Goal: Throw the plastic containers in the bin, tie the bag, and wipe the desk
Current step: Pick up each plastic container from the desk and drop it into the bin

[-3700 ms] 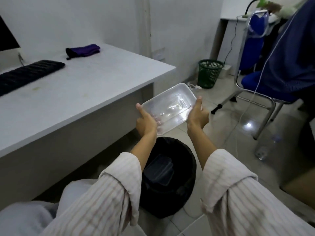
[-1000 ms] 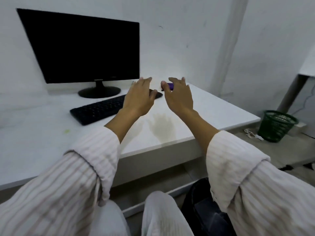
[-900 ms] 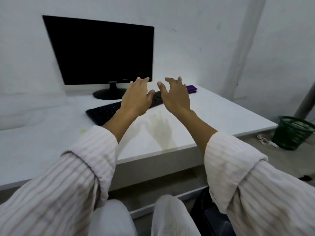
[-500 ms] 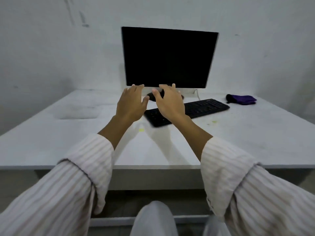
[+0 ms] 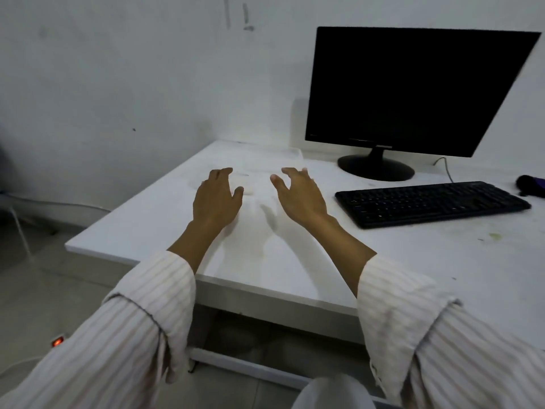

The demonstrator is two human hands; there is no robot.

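Left hand (image 5: 216, 199) and right hand (image 5: 298, 193) (fingers loose) above desk (image 5: 295, 261)

left sleeve (image 5: 153, 293): white, thin pale stripes, cuff rolled back | right sleeve (image 5: 395, 293): same (buttoned cuff edge) | forearms: bare | trousers (image 5: 330, 392): light

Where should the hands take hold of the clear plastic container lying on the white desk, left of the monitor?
Probably by its two side rims, one hand per side, coming from the near edge. The clear plastic container, faint here, seems to lie flat and wide, and the left hand and right hand hover open before it.
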